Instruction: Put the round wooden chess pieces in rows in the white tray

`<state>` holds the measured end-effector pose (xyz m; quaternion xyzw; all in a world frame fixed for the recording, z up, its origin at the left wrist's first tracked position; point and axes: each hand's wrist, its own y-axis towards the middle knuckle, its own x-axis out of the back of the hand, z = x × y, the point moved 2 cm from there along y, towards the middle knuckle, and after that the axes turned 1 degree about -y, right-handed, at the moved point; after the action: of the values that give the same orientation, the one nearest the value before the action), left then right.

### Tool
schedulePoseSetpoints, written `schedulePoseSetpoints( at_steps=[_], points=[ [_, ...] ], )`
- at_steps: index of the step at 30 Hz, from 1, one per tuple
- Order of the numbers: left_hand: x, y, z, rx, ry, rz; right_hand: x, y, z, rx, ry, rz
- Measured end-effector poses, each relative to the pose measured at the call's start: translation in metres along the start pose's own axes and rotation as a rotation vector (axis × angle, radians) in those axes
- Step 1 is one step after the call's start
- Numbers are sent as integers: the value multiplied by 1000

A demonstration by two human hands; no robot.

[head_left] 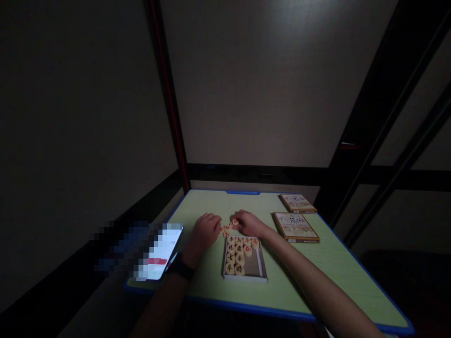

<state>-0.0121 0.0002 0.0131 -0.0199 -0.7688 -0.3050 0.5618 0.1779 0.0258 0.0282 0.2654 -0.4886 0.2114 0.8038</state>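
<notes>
Both of your hands lay palm down near the middle of the table (299,277), just past the far edge of the shallow tray (254,268).

- Your left hand (206,230) was loosely curled, with its fingertips at the left side of the loose discs (227,229). I cannot tell whether it pinched any of them. A dark band (180,267) sat on that wrist.
- Your right hand (248,224) had its fingers bent over the right side of the same small cluster, touching a red-marked disc. Whether that was a real grasp or only contact, the view did not show.
- The loose discs lay on the bare tabletop between your two hands, just beside the tray's far rim.
- The tray was partly filled. Pale round game pieces (237,253) were packed in rows against its left and far walls, and its right side was bare.
- A lit phone (164,251) lay at the table's left edge, towards the near corner.
- Two flat printed boxes lay towards the far right corner. The nearer box (296,226) was just beside the right edge, and the farther box (298,203) was close behind it.
</notes>
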Motion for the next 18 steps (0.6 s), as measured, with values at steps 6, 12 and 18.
schedulePoseSetpoints(
  at_steps=[6,12,18],
  points=[
    [0,0,-1,-1,16,4,-5,0,-1,-4,-28,-2],
    [1,1,0,48,-95,-15,-4,-3,-3,-39,-10,-68],
    [0,19,-8,321,-990,48,10,-14,24,109,110,-399]
  ],
)
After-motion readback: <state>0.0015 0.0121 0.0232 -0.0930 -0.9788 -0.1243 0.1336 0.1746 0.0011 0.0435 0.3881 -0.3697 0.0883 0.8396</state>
